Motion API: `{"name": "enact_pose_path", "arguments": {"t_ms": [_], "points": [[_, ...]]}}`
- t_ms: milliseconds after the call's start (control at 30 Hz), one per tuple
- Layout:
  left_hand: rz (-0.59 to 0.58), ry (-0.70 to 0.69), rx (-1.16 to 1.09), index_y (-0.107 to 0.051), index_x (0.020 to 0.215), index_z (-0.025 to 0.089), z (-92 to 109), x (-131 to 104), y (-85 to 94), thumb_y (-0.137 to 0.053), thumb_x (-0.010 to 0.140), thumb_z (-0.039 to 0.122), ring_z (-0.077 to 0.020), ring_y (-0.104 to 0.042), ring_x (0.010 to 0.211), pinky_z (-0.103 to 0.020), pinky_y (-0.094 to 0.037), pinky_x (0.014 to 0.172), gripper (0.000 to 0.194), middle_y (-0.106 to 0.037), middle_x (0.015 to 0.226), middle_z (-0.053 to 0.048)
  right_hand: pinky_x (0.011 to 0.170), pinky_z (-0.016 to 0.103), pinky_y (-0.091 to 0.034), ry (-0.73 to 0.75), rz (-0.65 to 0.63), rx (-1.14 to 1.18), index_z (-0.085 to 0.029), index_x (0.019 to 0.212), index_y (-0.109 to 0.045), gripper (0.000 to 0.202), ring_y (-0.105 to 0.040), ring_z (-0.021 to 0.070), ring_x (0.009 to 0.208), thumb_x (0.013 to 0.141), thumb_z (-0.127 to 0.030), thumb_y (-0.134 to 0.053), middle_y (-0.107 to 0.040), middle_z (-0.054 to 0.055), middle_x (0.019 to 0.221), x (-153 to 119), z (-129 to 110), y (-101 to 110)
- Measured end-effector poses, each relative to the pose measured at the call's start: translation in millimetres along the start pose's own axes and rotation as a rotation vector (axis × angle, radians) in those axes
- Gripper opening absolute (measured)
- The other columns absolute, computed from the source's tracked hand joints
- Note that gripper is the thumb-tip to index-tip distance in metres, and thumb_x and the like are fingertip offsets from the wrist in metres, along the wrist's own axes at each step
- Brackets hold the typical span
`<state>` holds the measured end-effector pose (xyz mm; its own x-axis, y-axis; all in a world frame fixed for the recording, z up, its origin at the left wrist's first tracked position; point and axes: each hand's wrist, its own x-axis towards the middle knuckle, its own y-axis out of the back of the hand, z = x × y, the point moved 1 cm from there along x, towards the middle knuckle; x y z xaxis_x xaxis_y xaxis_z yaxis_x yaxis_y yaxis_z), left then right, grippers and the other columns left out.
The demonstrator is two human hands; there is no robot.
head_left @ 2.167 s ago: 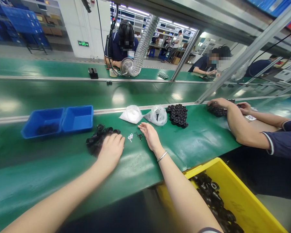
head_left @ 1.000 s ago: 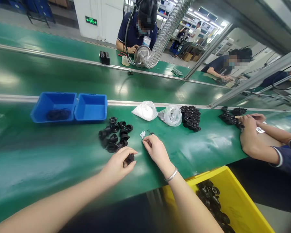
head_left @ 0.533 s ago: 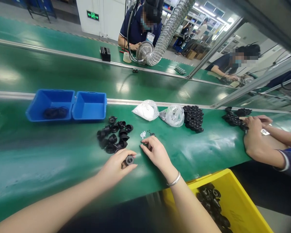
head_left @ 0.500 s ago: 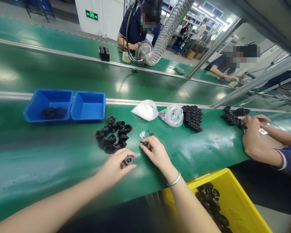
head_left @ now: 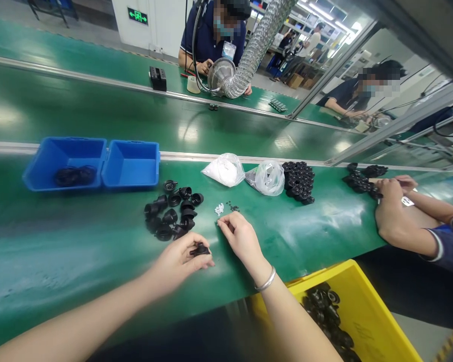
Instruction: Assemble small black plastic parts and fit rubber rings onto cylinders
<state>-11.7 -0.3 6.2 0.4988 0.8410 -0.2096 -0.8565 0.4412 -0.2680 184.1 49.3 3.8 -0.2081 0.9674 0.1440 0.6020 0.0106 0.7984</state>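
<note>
My left hand [head_left: 186, 256] is closed around a small black plastic part [head_left: 200, 250], held just above the green mat. Thumb and forefinger of my right hand [head_left: 238, 235] are pinched together near the mat; whatever sits between the tips is too small to name. Beyond those fingertips lie a little heap of white pieces [head_left: 219, 209] and a scatter of tiny black pieces [head_left: 234, 207]. A loose group of black plastic caps [head_left: 169, 216] lies on the mat past my left hand.
Two blue bins [head_left: 130, 185] stand at the left, one with black rings inside. Clear bags [head_left: 226, 171] and stacked black parts [head_left: 299, 182] line the back. A yellow crate [head_left: 377, 306] of black parts is at lower right. A co-worker's hands [head_left: 390, 193] work at the right.
The black part in my left hand has turned from end-on to side-on. My right fingertips have drawn together beside the white pieces. The view has shifted slightly.
</note>
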Motion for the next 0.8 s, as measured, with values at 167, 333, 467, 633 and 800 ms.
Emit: {"name": "enact_pose_path", "arguments": {"t_ms": [167,333,467,633,800], "points": [[-0.047,0.044,-0.147,-0.052,0.109,0.02,2.0,1.7,0.6,-0.052,0.09,0.042,-0.018,-0.069,0.069,-0.033,-0.053,0.066,0.03,-0.057,0.088,-0.002,0.064,0.028,-0.044,0.006,-0.076,0.037,-0.022,0.081,-0.062,0.01,-0.055,0.0168,0.07,0.089,-0.026,-0.058,-0.058,0.001,0.077,-0.9,0.8,3.5],[-0.016,0.076,-0.184,-0.059,0.095,0.015,4.5,2.0,3.6,-0.048,0.091,0.047,-0.0179,-0.069,0.069,-0.033,-0.052,0.069,0.034,-0.058,0.084,-0.002,0.064,0.029,-0.045,0.002,-0.101,0.086,-0.022,0.079,-0.063,0.012,-0.056,0.0173,0.07,0.088,-0.029,-0.059,-0.059,0.001,0.075,-0.8,4.0,7.5],[0.017,0.064,-0.207,-0.057,0.104,0.015,4.6,1.7,3.7,-0.042,0.094,0.047,-0.0208,-0.07,0.072,-0.037,-0.053,0.071,0.037,-0.06,0.083,-0.004,0.066,0.029,-0.045,0.003,-0.129,0.097,-0.023,0.08,-0.066,0.013,-0.057,0.0179,0.072,0.088,-0.03,-0.059,-0.061,0.002,0.075,0.1,5.9,8.6],[0.038,0.082,-0.232,-0.054,0.113,0.018,6.5,2.3,2.2,-0.048,0.092,0.042,-0.0215,-0.071,0.078,-0.039,-0.055,0.076,0.033,-0.058,0.108,-0.008,0.067,0.03,-0.045,0.009,-0.143,0.062,-0.022,0.079,-0.065,0.015,-0.058,0.0186,0.074,0.089,-0.03,-0.057,-0.061,0.003,0.076,-0.8,5.7,9.4],[0.039,0.04,-0.212,-0.052,0.115,0.018,3.6,3.1,1.2,-0.048,0.093,0.04,-0.0259,-0.069,0.095,-0.044,-0.053,0.088,0.031,-0.056,0.113,-0.01,0.065,0.03,-0.045,0.029,-0.138,0.023,-0.021,0.076,-0.062,0.017,-0.056,0.0185,0.072,0.09,-0.029,-0.056,-0.059,0.002,0.074,-2.4,3.8,7.7]]}}
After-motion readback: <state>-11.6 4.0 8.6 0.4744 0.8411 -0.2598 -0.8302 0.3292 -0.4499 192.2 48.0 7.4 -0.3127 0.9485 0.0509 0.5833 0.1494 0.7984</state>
